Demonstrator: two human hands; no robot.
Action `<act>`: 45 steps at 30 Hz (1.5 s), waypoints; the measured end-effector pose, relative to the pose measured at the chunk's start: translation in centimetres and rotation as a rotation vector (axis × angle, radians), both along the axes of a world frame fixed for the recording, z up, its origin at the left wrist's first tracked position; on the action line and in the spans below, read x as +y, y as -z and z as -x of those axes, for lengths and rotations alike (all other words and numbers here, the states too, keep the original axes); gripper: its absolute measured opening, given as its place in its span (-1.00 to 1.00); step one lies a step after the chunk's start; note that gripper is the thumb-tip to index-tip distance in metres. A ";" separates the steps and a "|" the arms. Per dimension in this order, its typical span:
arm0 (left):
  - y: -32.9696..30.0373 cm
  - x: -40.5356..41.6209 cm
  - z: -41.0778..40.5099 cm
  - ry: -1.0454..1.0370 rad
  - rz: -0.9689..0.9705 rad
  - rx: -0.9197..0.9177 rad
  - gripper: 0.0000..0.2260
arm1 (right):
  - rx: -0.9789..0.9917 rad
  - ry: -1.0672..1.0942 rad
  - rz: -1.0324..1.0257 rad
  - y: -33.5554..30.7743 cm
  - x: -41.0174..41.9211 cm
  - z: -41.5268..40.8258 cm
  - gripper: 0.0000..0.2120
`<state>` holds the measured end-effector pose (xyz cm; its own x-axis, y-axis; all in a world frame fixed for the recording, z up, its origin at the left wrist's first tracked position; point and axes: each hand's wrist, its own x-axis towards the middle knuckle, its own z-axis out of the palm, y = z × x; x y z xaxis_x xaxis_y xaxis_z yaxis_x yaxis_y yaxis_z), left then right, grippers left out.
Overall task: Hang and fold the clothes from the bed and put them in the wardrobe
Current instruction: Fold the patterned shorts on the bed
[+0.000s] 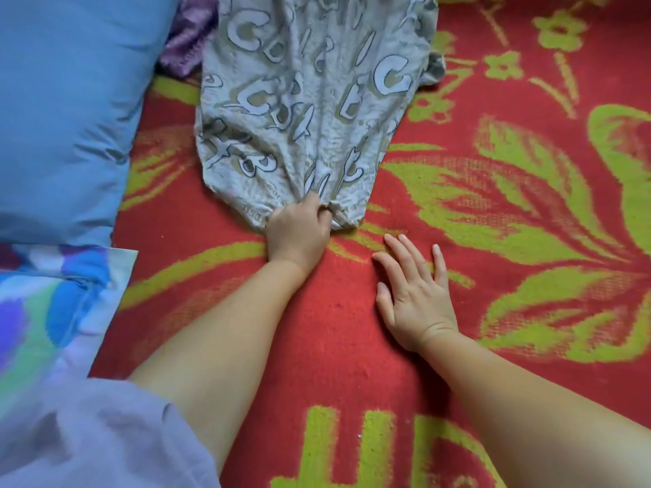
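Fabric printed with letters, a grey garment [303, 110], lies spread on the red and green bed cover [493, 206], its long axis running away from the person toward the top of the view, with the near end drawn into a bunched point. That gathered end is where the left hand [299, 234] sits: its fingers [318, 213] are curled tight round the cloth, gripping it, so the whole garment fans outward and away from the grip. The right hand [414, 294] lies flat on the bed cover just to the right, fingers straight and spread, holding nothing, close beside the gathered end but not touching it. Judging by this, the left hand is placed to draw the garment nearer for folding. A blue pillow [70, 118] lies to the left, with purple cloth [190, 37] showing behind the garment.
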<state>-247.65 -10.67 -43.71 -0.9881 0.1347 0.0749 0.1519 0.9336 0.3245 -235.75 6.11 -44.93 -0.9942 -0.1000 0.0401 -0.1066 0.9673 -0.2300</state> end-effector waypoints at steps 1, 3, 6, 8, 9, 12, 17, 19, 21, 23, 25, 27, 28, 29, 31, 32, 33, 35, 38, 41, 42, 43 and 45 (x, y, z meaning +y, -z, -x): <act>0.0 -0.3 -1.4 -0.002 0.014 -0.012 -0.81 | 0.004 -0.001 -0.002 0.1 0.0 0.0 -0.51; -0.2 -1.0 -4.1 0.005 0.033 -0.052 -0.81 | 0.008 0.002 -0.010 0.2 0.1 0.0 -0.48; -1.0 -3.4 -9.2 0.024 0.038 -0.159 -0.83 | -0.049 0.020 -0.064 -0.2 -0.1 0.2 -0.47; -1.4 -5.7 -12.7 0.028 0.032 -0.260 -0.83 | -0.126 0.056 -0.088 -0.8 -0.8 -0.2 -0.51; -1.7 -6.9 -14.3 0.019 0.027 -0.323 -0.83 | -0.162 0.079 -0.085 -1.3 -1.5 -0.7 -0.49; -3.4 -9.8 -19.4 -0.033 -0.032 -0.517 -0.78 | -0.311 0.062 -0.068 -3.8 -4.3 -4.2 -0.31; -11.9 -11.6 -28.0 -0.045 -0.276 -0.538 -0.75 | -0.367 -0.310 -0.277 -10.3 -11.4 -12.5 -0.37; -17.5 -12.8 -30.1 -0.009 -0.305 -0.444 -0.77 | -0.340 -0.263 -0.199 -14.4 -13.8 -15.2 -0.56; -23.5 -14.4 -31.8 0.072 -0.242 -0.366 -0.74 | -0.295 -0.229 -0.146 -19.5 -15.4 -17.4 -0.68; -29.3 -15.8 -33.2 0.142 -0.223 -0.312 -0.74 | -0.282 -0.203 -0.037 -25.2 -16.0 -19.2 -0.74; -34.4 -16.5 -34.4 0.178 -0.264 -0.252 -0.74 | -0.285 -0.174 0.050 -30.9 -15.6 -20.8 -0.85; -38.6 -16.4 -35.7 0.236 -0.222 -0.225 -0.60 | -0.254 -0.159 0.050 -36.4 -14.7 -22.4 -0.90; -40.3 -16.2 -36.2 0.284 -0.152 -0.240 -0.57 | -0.232 -0.145 0.061 -38.8 -14.0 -23.2 -0.91; -41.8 -15.7 -36.8 0.344 -0.076 -0.268 -0.62 | -0.216 -0.128 0.081 -41.0 -13.3 -24.0 -0.86; -43.9 -14.7 -37.5 0.429 0.079 -0.324 -0.80 | -0.227 -0.087 0.131 -44.7 -11.8 -25.7 -0.78; -44.9 -14.1 -37.8 0.428 0.139 -0.323 -0.82 | -0.237 -0.071 0.150 -46.3 -11.0 -26.4 -0.78; -45.8 -13.7 -37.9 0.401 0.177 -0.298 -0.81 | -0.239 -0.064 0.160 -47.9 -10.4 -27.0 -0.80; -47.8 -13.1 -38.1 0.334 0.122 -0.227 -0.81 | -0.211 -0.052 0.189 -50.9 -9.4 -28.2 -0.84; -51.3 -11.3 -38.8 0.277 -0.266 -0.163 -0.77 | -0.158 -0.051 0.232 -54.7 -7.6 -30.2 -0.85; -54.8 -7.7 -40.2 0.298 -0.510 -0.056 -0.61 | -0.156 -0.044 0.304 -57.3 -4.6 -32.8 -0.78; -55.8 -6.1 -40.8 0.311 -0.529 -0.011 -0.62 | -0.165 -0.044 0.325 -58.0 -3.3 -33.7 -0.76; -56.9 -4.4 -41.4 0.329 -0.548 0.030 -0.65 | -0.176 -0.041 0.338 -58.5 -2.0 -34.5 -0.75; -58.9 -1.0 -42.8 0.385 -0.595 0.107 -0.77 | -0.204 -0.019 0.349 -58.9 0.8 -35.8 -0.80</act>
